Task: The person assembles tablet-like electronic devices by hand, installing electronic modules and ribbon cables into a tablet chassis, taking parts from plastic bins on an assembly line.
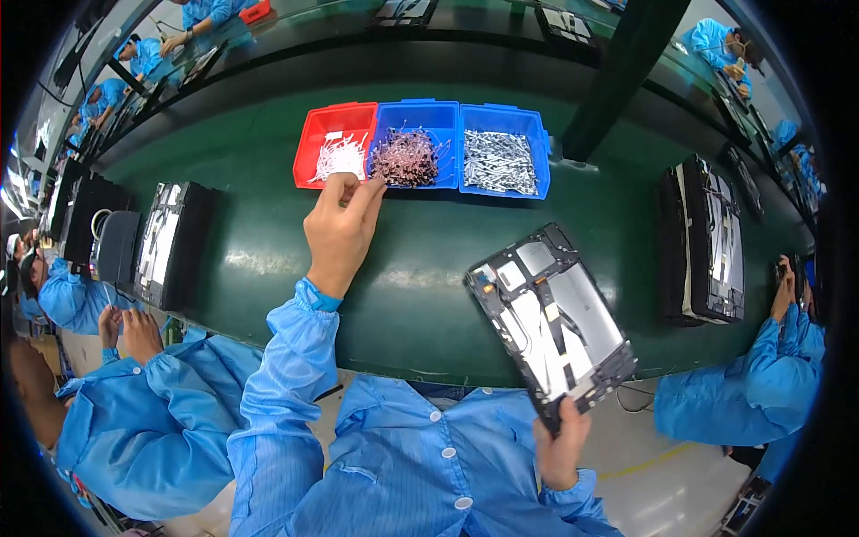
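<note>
My right hand point(564, 447) grips the near end of an opened tablet point(586, 313), tilted over the front edge of the bench. Its inside faces up, showing silvery battery areas, dark ribbon cables and small circuit parts. My left hand point(340, 228) reaches to the front rim of the bins, thumb and fingertips pressed together. Whatever lies between those fingertips is too small to make out. Just beyond them are a red bin point(307, 148) of white thin pieces point(342, 159) and a blue bin point(419, 114) heaped with brownish-pink small wired parts point(404, 159).
Another blue bin point(544, 134) holds silvery small parts point(499, 161). Stacks of opened tablets stand on the green bench point(403, 304) at left point(165, 242) and right point(716, 242). A dark post point(617, 89) rises behind the bins. People in blue work on both sides, one close at left point(170, 430).
</note>
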{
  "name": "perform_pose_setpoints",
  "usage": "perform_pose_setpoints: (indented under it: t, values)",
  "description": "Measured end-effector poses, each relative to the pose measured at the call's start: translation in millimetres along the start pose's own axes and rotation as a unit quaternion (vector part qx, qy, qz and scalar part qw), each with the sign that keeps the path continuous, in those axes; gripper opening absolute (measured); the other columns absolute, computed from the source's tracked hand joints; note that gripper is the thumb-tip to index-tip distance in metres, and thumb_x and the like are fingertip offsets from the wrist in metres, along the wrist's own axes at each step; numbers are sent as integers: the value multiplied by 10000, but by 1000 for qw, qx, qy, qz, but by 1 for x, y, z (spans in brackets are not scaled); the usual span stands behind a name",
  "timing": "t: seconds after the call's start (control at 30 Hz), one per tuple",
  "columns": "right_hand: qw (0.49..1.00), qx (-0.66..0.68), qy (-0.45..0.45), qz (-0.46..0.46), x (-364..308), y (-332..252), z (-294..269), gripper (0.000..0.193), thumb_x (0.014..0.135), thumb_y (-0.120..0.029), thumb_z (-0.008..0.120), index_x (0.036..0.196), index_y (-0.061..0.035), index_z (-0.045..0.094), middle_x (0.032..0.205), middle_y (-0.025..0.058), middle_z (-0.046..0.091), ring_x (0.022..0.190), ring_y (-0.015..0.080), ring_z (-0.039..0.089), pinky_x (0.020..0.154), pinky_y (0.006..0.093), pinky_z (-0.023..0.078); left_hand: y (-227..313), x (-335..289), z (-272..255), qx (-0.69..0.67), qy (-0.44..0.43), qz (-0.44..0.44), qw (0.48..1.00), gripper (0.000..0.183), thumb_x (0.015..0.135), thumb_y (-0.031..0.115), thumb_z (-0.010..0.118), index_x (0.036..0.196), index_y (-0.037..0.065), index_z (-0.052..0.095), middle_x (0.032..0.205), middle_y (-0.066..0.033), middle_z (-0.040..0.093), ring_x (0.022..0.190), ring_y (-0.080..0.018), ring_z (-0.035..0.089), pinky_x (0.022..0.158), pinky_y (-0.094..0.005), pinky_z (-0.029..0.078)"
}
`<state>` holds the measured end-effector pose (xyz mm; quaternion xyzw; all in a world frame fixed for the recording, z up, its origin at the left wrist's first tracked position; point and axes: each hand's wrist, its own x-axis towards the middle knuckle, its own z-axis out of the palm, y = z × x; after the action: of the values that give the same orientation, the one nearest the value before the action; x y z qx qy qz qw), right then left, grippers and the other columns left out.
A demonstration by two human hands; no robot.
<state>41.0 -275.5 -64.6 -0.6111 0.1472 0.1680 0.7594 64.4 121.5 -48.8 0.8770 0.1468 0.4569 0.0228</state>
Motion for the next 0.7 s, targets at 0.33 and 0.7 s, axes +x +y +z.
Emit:
perform_pose_setpoints:
  t: [0.33,0.7]
  values:
    - [786,-194,-546,215,-6,-54,29,232,976,-189,616,1028,12,718,671,12,633,514,36,472,474,227,362,0,7,-3,-420,-12,-333,844,138,857,41,742,992,15,729,781,56,555,567,4,418,471,-186,307]
    - [732,-501,-233,-398,147,-108,100,375,917,-280,659,1204,-40,644,1078,155,579,646,254,613,635,367,507,14,-11,-16,-454,53,-378,805,121,913,82,701,1016,22,684,782,43,584,541,13,402,435,-177,247]
